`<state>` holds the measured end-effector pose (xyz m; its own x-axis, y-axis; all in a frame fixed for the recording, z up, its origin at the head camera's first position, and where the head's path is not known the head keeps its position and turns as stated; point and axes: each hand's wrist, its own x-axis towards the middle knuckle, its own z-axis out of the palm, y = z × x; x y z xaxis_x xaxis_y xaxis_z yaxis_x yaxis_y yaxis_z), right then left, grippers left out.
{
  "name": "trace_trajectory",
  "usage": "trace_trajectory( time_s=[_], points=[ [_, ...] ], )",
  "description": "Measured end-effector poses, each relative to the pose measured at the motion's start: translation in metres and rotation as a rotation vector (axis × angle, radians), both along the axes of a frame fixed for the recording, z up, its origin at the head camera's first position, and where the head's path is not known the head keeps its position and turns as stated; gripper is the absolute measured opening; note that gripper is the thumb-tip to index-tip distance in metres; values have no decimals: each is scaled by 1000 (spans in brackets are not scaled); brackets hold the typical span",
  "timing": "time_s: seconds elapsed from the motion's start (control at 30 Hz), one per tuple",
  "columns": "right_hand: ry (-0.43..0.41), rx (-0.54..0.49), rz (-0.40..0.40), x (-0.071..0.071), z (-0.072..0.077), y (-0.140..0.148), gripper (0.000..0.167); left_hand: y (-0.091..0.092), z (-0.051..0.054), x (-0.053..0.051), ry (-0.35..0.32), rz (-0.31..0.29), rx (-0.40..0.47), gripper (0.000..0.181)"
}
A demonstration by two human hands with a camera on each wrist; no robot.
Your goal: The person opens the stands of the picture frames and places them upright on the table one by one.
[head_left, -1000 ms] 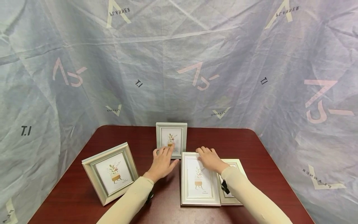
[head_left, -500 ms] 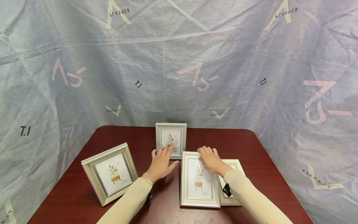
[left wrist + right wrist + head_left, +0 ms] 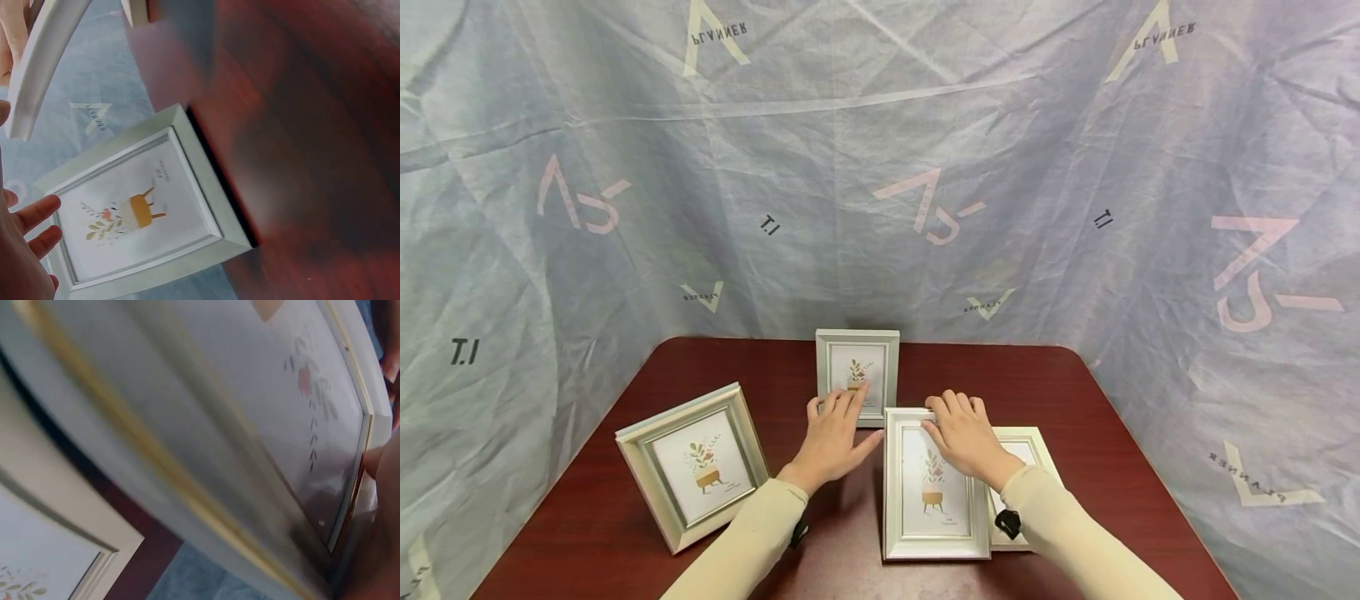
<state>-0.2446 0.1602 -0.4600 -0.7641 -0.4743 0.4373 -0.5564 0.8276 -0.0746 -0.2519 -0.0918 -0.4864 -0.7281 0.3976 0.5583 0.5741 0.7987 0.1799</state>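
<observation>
The right hand (image 3: 972,435) pinches the white picture frame (image 3: 943,500); a cream frame (image 3: 1024,451) shows half-hidden at its 3 o'clock, a champagne frame (image 3: 703,468) at 9. The spread left hand (image 3: 835,442) partly blocks the grey-green frame (image 3: 852,354) at 11.

sleeves (image 3: 745,546): cream, long, snug | wrist pieces (image 3: 1007,523): black, small, one each side | hands (image 3: 833,440): bare

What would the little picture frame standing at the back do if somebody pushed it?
The little frame might tip over, because it stands up on its narrow bottom edge, though any prop behind it is hidden. It probably wouldn't bend, since its straight border looks stiff. It could slide too, as the table looks smooth and shiny.
</observation>
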Motion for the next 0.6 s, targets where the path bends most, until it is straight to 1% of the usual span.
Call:
trace_trajectory(
  time_s=[0.1, 0.27, 0.5, 0.6],
  points=[
    [24, -6, -23, 4, 1, -3, 23, 0, 5, 2, 27, -4, 12, 78],
    [31, -14, -44, 9, 5, -5, 21, 2, 12, 6, 33, -18, 19, 77],
    [48, -23, -32, 14, 16, -4, 19, 2, 20, 11, 20, -37, 27, 74],
    [65, -25, -1, 15, 21, -2, 19, 2, 24, 13, 32, -56, 44, 71]
  ],
)
